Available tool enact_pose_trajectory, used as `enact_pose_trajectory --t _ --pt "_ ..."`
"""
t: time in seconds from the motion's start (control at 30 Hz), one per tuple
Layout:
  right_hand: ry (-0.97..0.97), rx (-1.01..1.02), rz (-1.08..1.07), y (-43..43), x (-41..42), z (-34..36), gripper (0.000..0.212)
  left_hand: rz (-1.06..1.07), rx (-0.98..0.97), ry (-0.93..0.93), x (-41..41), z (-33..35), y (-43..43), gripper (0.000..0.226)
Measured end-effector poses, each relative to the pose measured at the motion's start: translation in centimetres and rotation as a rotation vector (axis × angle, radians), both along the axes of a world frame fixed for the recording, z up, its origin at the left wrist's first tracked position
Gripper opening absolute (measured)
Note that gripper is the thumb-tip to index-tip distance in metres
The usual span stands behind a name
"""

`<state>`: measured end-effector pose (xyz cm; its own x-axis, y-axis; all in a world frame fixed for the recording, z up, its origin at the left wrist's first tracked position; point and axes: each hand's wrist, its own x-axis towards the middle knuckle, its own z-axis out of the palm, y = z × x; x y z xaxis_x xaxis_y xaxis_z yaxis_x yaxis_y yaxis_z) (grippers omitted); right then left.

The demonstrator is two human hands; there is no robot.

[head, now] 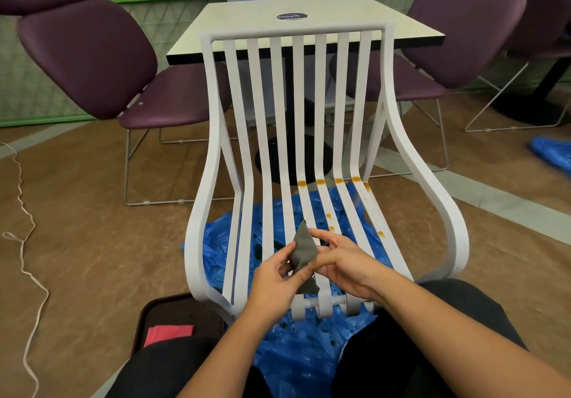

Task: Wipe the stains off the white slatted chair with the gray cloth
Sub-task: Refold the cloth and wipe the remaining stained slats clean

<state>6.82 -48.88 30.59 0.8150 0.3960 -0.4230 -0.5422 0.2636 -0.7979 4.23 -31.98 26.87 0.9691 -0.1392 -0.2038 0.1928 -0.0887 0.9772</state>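
Likely to smear the orange stains (320, 181) rather than lift them if wiped with the gray cloth (304, 251) bunched this small, since so little clean face is left to turn to. Could also push residue over a slat's edge and through the gaps of the white slatted chair (213, 138), leaving streaks on the slat sides and drips on the blue plastic sheet (309, 351) beneath the chair. Easy to go for the row of larger blobs at the bend between the chair's seat and back and miss the smaller dots nearer its front, or the spot on the rail at the person's right. May catch a loose corner of cloth in a gap between slats.

Holds the cloth up over the front middle of the chair's seat, well short of the row of stains and seemingly clear of the slats. Pinches its lower part between thumb and curled fingers of the left hand (272, 277), palm turned inward, forearm coming in low across the chair's front edge. Grips its other side with the right hand (343, 261), fingers bent round the wad from the person's right, wrist above the front roller. Both hands close together, as if refolding.
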Motion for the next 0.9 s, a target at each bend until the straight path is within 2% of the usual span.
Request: enact_pose_trajectory --t 0.13,0.27,0.43,0.63,0.8,0.9 --pt "-0.149 -0.177 -0.011 0.4 -0.3 -0.3 0.073 0.012 0.055 -0.065 -0.3 0.6 0.0 0.035" --pt "-0.224 -0.239 -0.054 0.8 -0.4 -0.3 0.061 0.09 0.025 -0.066 -0.3 0.8 -0.2 0.028" --pt "-0.378 -0.442 -0.152 0.8 -0.3 -0.3 0.035 0.142 -0.169 0.07 -0.3 1.7 -0.6 0.026" --pt "-0.578 -0.563 -0.185 1.0 -0.8 -0.8 0.021 0.193 -0.274 0.147 -0.1 2.0 -0.4 0.028" --pt "-0.585 -0.597 -0.22 -0.1 -0.4 -0.3 0.019 0.29 -0.221 0.118 0.5 2.1 0.7 0.031" --pt "-0.638 -0.689 -0.145 -1.0 0.1 0.0 0.02 0.382 -0.148 0.046 0.9 2.4 1.8 0.032"
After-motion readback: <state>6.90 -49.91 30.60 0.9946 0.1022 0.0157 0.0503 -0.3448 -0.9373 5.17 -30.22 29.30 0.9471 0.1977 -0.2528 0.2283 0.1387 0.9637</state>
